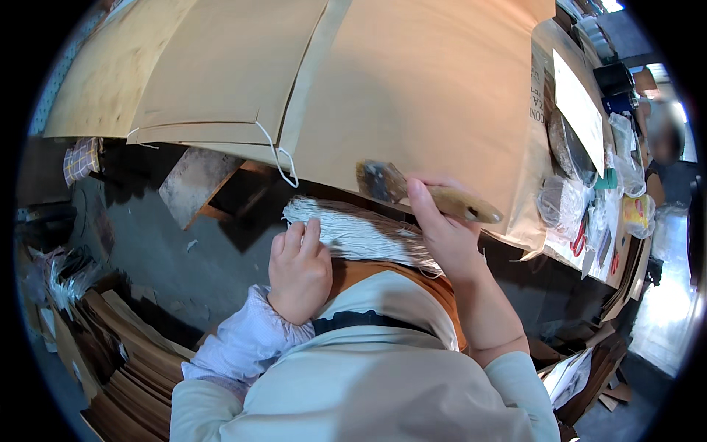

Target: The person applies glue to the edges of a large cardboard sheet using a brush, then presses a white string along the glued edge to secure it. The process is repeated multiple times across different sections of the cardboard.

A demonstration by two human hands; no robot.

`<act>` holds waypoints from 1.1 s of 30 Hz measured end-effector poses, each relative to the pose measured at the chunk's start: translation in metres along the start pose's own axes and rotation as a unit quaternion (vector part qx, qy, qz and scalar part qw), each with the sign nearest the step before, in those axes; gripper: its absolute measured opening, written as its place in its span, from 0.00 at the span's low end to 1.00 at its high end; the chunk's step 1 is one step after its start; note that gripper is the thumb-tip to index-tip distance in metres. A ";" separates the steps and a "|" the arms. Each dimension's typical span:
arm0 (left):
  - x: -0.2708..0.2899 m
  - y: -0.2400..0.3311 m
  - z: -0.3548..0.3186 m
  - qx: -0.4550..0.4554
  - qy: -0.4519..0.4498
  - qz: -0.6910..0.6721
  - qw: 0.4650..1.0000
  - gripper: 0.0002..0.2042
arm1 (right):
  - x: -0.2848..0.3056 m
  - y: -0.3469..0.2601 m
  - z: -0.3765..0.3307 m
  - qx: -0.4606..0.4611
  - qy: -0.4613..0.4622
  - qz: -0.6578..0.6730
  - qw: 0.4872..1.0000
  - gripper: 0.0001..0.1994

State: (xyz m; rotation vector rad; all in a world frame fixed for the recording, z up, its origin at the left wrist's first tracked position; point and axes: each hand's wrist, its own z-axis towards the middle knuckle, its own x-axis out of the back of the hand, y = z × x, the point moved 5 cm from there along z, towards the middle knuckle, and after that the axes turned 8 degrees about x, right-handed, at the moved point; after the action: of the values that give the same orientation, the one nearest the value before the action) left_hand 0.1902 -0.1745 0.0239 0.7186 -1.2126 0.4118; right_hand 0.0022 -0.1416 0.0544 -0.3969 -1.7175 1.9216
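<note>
In my right hand (451, 232) is a flat paintbrush (442, 199) with a worn wooden handle, its dark bristles pointing left. It is above the front edge of a large brown paper sheet (412, 96) on the table. Across my lap lies a thick bundle of white strings (361, 234). My left hand (300, 271) has its fingers curled onto the bundle's left end; whether they pinch one strand or several is hidden. Further left, a brown paper piece (221, 81) with folded edges carries a loop of white cord (286, 166) hanging over the table edge.
Scissors with red handles (579, 239), clear plastic bags (563, 202) and a white sheet (578, 110) crowd the table's right end. Stacked brown cardboard (125, 368) stands at the lower left. Under the table is a wooden board (195, 184). Another person (666, 136) is at the far right.
</note>
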 end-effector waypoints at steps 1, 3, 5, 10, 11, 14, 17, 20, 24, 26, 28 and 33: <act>0.005 0.000 0.005 0.000 0.026 0.009 1.000 0.03 | -0.007 0.002 0.004 0.018 -0.012 -0.011 1.000 0.04; 0.006 -0.002 0.024 0.003 0.031 -0.012 0.999 0.05 | -0.020 0.009 0.010 0.039 -0.032 -0.021 0.999 0.04; -0.003 -0.009 0.040 -0.007 0.026 0.008 1.000 0.06 | -0.031 0.019 0.015 0.047 -0.048 -0.019 0.998 0.03; -0.028 -0.011 0.049 -0.036 -0.022 0.104 0.994 0.11 | 0.019 0.019 0.010 0.048 0.002 -0.208 0.977 0.06; -0.030 -0.009 0.050 -0.040 -0.024 0.107 0.993 0.10 | 0.038 0.017 0.007 0.046 0.021 -0.251 0.967 0.06; -0.031 -0.008 0.052 -0.035 -0.044 0.070 0.996 0.07 | 0.093 0.020 -0.008 0.021 0.063 -0.346 0.936 0.06; -0.029 -0.005 0.050 -0.041 -0.027 0.072 0.996 0.07 | 0.117 0.011 -0.014 0.048 0.073 -0.443 0.892 0.07; -0.032 -0.003 0.049 -0.034 -0.047 0.094 0.994 0.06 | 0.110 0.011 -0.012 0.119 0.067 -0.510 0.849 0.09; -0.028 0.000 0.054 -0.033 -0.054 0.108 0.992 0.05 | 0.085 -0.017 -0.016 0.103 0.087 -0.296 0.946 0.06; -0.029 0.001 0.054 -0.042 -0.049 0.105 0.992 0.06 | 0.066 -0.025 -0.023 0.105 0.161 -0.083 0.978 0.06; -0.028 0.000 0.053 -0.041 -0.049 0.086 0.994 0.06 | 0.039 -0.019 -0.017 0.197 0.076 -0.086 0.974 0.05; -0.029 0.000 0.048 -0.033 -0.049 0.095 0.994 0.05 | 0.006 0.024 -0.009 0.156 0.044 -0.028 0.986 0.04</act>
State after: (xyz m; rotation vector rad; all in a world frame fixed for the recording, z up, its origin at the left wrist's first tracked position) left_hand 0.1472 -0.2054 0.0049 0.5734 -1.3866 0.4961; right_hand -0.0024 -0.1319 0.0304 -0.3058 -1.3282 2.0569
